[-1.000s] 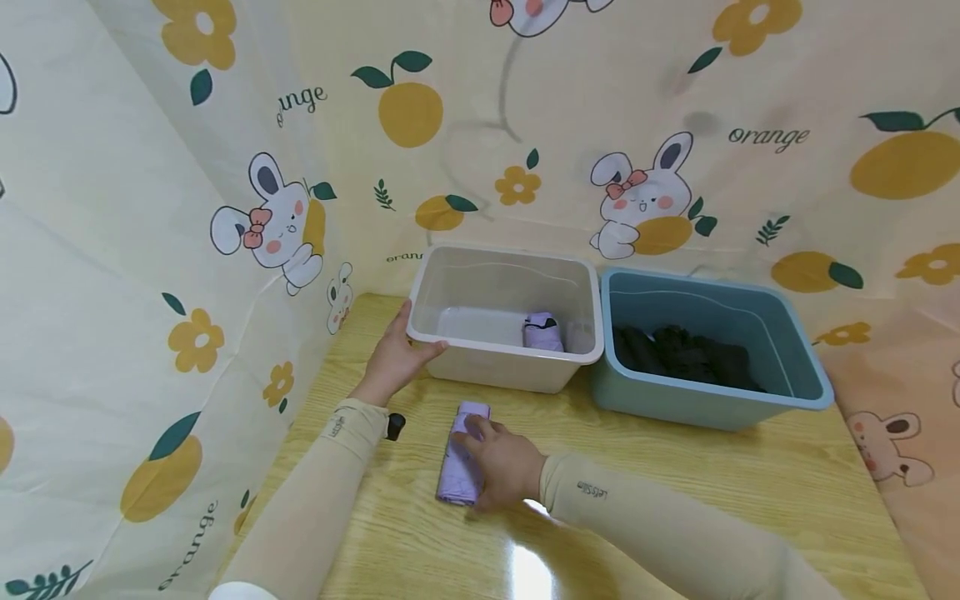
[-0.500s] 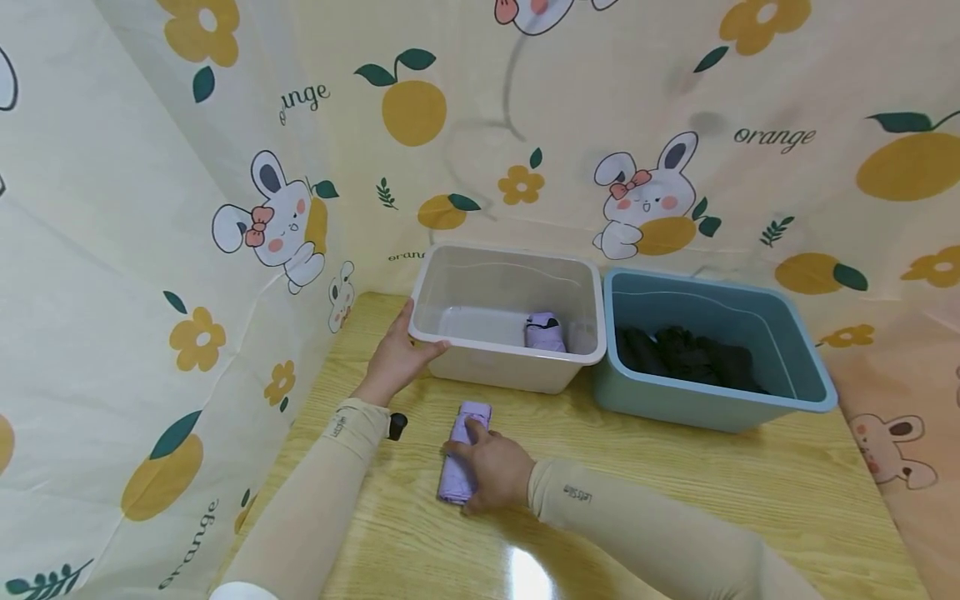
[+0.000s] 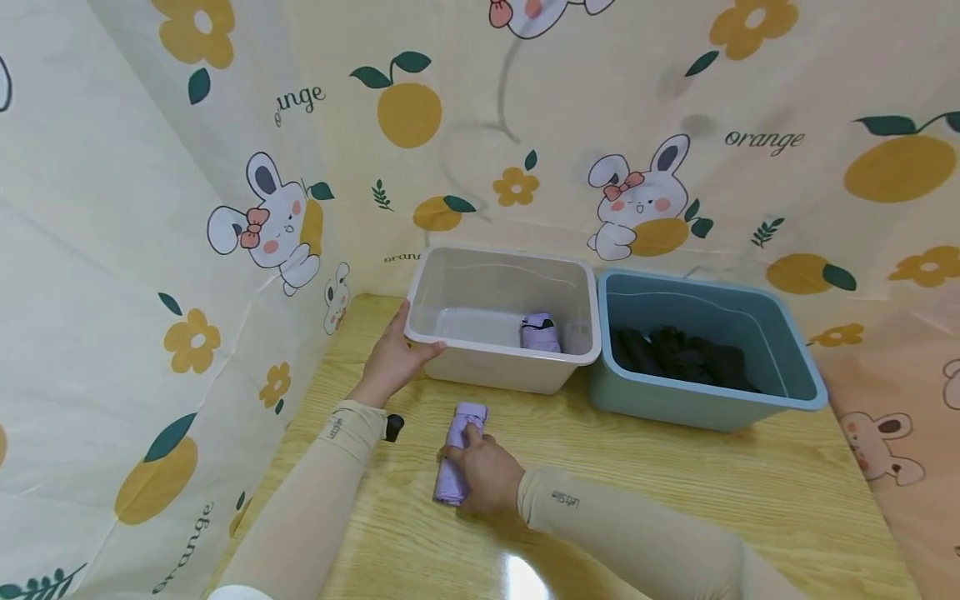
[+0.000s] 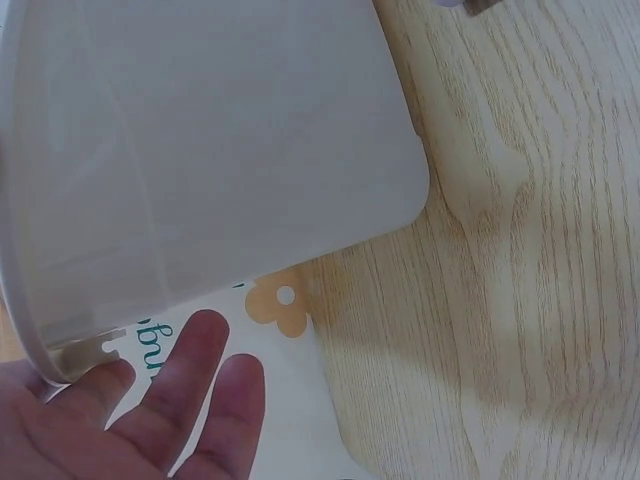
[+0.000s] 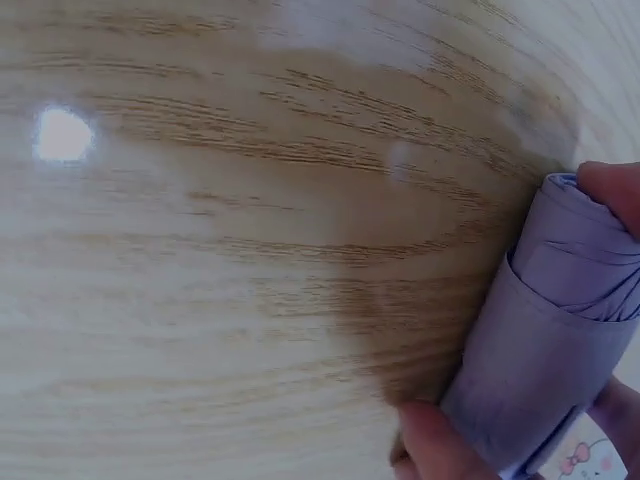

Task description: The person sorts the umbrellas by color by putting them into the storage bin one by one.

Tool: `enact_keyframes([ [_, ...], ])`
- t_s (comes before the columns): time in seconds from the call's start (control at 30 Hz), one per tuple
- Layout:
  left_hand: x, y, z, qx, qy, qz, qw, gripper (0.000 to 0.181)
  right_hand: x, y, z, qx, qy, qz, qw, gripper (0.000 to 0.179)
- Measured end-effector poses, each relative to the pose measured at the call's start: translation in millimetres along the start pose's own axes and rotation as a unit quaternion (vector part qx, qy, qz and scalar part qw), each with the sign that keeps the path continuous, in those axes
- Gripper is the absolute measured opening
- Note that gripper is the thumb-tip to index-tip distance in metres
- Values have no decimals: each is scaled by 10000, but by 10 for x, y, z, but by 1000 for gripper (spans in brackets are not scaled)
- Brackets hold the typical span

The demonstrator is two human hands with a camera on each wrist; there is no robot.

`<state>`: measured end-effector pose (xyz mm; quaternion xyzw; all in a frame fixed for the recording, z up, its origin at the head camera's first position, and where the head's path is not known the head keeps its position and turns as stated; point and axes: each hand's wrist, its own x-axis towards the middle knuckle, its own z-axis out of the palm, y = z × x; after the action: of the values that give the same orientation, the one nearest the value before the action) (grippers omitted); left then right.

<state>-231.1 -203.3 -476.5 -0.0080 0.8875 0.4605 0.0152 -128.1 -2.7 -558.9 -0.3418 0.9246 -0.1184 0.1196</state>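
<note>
My left hand (image 3: 392, 358) holds the near left corner of a white plastic bin (image 3: 510, 367). Its thumb lies along the front rim and its fingers along the left side. In the left wrist view, slightly bent fingers (image 4: 180, 390) show outside the bin wall (image 4: 220, 150). On the table my right hand (image 3: 487, 475) grips a rolled-up purple cloth (image 3: 452, 483) from its right side. The right wrist view shows the roll (image 5: 540, 350) with a band of cloth folded round it, the thumb (image 5: 440, 440) at one end and a fingertip at the other.
Inside the white bin lies another purple roll (image 3: 540, 335) with a black strap. A blue bin (image 3: 705, 404) holding crumpled black cloth (image 3: 675, 354) stands close on its right. The wood-grain table (image 3: 645, 483) meets a printed wall cover (image 3: 555, 108) behind and at left.
The right hand has slid slightly left and its fingers have closed further round the purple roll. The left hand and both bins have stayed in place.
</note>
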Motion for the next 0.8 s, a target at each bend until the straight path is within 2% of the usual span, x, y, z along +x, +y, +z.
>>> enact_keyframes([
  [0.17,0,0,1,-14,-21,-10,10000,101,-23,-11,14,145,44,140,9998,88],
  [0.37,0,8,4,-46,-37,-3,10000,101,-55,-21,-2,129,109,100,9998,89],
  [0.5,3,2,0,-6,-44,1,10000,101,-55,-23,-14,32,-25,97,9999,94],
  [0.8,2,-17,-10,-43,-20,64,10000,101,-10,-59,6,9,195,158,9997,83],
])
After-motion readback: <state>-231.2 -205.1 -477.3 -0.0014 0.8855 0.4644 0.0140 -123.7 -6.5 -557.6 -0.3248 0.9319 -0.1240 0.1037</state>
